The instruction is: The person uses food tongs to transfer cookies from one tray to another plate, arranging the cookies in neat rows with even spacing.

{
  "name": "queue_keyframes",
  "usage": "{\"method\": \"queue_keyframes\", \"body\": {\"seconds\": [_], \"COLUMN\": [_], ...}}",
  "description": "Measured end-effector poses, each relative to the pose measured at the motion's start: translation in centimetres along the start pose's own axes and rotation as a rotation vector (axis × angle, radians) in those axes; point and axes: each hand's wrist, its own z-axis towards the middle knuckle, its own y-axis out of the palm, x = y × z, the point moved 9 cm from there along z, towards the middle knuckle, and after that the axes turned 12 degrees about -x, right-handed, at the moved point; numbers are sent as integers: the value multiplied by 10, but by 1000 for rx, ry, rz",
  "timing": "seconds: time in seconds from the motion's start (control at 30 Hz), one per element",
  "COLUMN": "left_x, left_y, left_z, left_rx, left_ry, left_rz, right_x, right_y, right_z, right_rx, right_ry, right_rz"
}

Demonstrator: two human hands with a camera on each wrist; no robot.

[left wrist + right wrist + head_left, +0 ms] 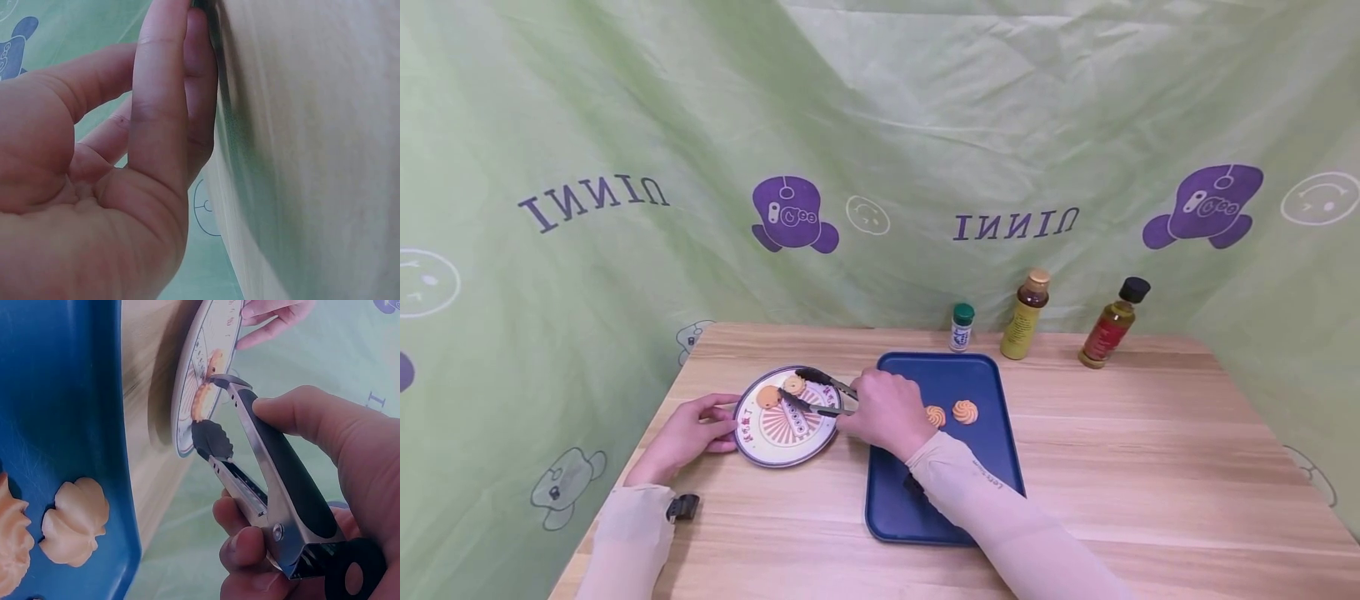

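Note:
On the left of the table stands a white plate (808,446) with a blue rim and red print. Two cookies lie on it: a smooth round cookie (768,397) and a ridged cookie (793,384). My right hand (891,408) grips metal tongs (275,469) with black handles and tips. The tong tips are spread, one on either side of the ridged cookie. My left hand (696,429) has its fingertips at the plate's left rim. Under my right forearm is a blue tray (906,512) bearing swirled cookies (965,412), (76,522), partly covered by my right hand.
Along the back edge stand a small green-capped shaker (961,327), a yellow-labelled bottle (1025,315) and a black-capped oil bottle (1115,323). A green printed curtain (880,108) hangs behind the wooden table (1150,467).

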Motion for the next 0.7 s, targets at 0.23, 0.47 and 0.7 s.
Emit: {"method": "queue_keyframes", "body": {"seconds": [0.23,0.47,0.7], "left_x": [2,1,2], "left_y": [1,0,1], "left_z": [0,1,-2], "left_rx": [1,3,8], "left_ry": [9,1,-13], "left_rz": [-28,-3,1], "right_x": [0,0,2], "right_y": [-1,-2,-7], "right_z": [-1,-2,-5], "right_rx": [-4,-6,22], "right_ry": [0,-2,0], "right_rz": [2,22,31]}}
